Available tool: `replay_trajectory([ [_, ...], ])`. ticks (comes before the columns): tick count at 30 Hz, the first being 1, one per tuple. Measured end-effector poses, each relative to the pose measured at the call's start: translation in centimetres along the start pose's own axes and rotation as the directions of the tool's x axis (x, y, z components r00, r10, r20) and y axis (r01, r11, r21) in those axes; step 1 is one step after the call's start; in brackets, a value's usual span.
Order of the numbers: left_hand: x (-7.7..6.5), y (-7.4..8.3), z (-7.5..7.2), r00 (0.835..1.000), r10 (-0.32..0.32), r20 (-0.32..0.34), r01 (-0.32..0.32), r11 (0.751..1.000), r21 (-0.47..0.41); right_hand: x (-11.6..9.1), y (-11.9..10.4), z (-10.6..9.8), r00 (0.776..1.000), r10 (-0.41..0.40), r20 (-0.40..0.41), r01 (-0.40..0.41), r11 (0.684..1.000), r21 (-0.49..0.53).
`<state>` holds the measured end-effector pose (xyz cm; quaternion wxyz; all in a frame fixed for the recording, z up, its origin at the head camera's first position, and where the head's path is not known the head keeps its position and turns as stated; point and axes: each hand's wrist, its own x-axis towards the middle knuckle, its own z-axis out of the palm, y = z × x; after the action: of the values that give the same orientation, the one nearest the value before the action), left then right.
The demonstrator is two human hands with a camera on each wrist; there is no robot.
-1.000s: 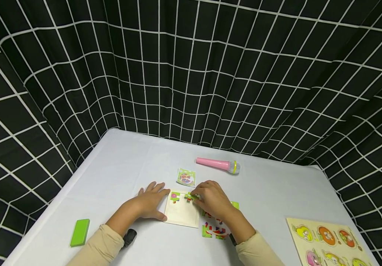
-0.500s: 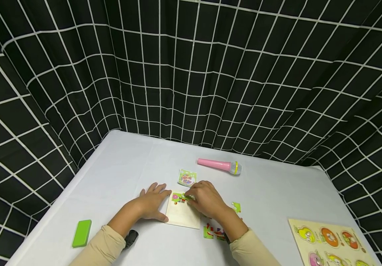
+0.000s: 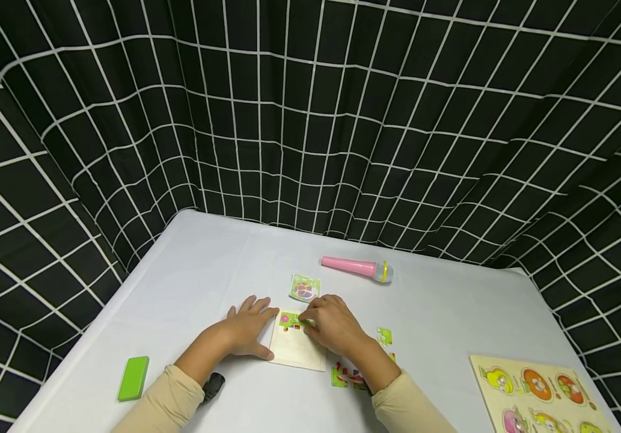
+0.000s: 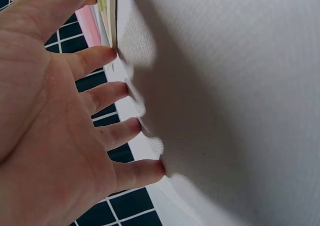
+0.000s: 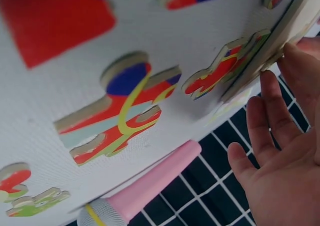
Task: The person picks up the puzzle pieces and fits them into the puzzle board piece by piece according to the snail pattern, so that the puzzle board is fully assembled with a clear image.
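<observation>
A pale wooden puzzle board (image 3: 296, 353) lies on the white table, between my hands. My left hand (image 3: 245, 332) is spread along its left side, thumb and index fingertip at the edge; in the left wrist view the fingers (image 4: 107, 94) are straight, their tips on the tablecloth. A green jigsaw piece with a pink flower (image 3: 285, 320) sits in the board's upper left corner. My right hand (image 3: 334, 325) pinches another green jigsaw piece (image 3: 297, 319) beside it, at the board's top. That hand's fingertips partly cover the held piece.
Several loose jigsaw pieces (image 3: 339, 377) lie right of the board, partly under my right forearm. Behind it are a small picture card (image 3: 305, 288) and a pink toy microphone (image 3: 349, 266). A green block (image 3: 133, 378) stands left; a figure puzzle board (image 3: 491, 402) lies right.
My right hand has moved left across the board's top, bringing the held jigsaw piece against the flower piece. In the last half second it has barely shifted. My left hand stays at the board's edge.
</observation>
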<state>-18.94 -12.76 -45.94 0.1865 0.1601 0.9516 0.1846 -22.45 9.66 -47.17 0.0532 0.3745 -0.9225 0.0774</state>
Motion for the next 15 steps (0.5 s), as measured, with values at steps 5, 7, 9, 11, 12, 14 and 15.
replay_trajectory([
  [5,0.05,0.00,-0.07,1.000,-0.001,0.007,0.001,1.000,0.007,0.17,-0.15,-0.13,1.000,0.000,0.007,0.000,1.000,-0.024],
  [7,0.08,0.00,-0.07,1.000,-0.001,0.008,0.001,1.000,0.006,0.21,-0.17,-0.13,1.000,0.002,0.006,-0.002,1.000,-0.028],
  [9,0.10,0.01,-0.07,1.000,-0.001,0.009,0.001,1.000,0.006,0.25,-0.19,-0.10,1.000,0.005,0.006,-0.005,0.999,-0.038],
  [11,0.13,0.01,-0.06,1.000,-0.003,0.010,0.003,1.000,0.008,0.30,-0.25,-0.14,1.000,0.004,0.010,-0.003,0.999,-0.054],
  [12,0.15,0.00,-0.03,1.000,-0.003,0.011,0.003,1.000,0.011,0.33,-0.29,-0.17,1.000,0.001,0.014,-0.001,0.998,-0.066],
  [14,0.17,0.01,-0.01,1.000,-0.004,0.012,0.004,1.000,0.016,0.36,-0.42,-0.29,1.000,-0.006,0.022,0.008,0.996,-0.091],
  [15,0.17,0.02,0.01,1.000,-0.004,0.013,0.004,1.000,0.018,0.37,-0.46,-0.33,1.000,-0.012,0.027,0.014,0.995,-0.102],
])
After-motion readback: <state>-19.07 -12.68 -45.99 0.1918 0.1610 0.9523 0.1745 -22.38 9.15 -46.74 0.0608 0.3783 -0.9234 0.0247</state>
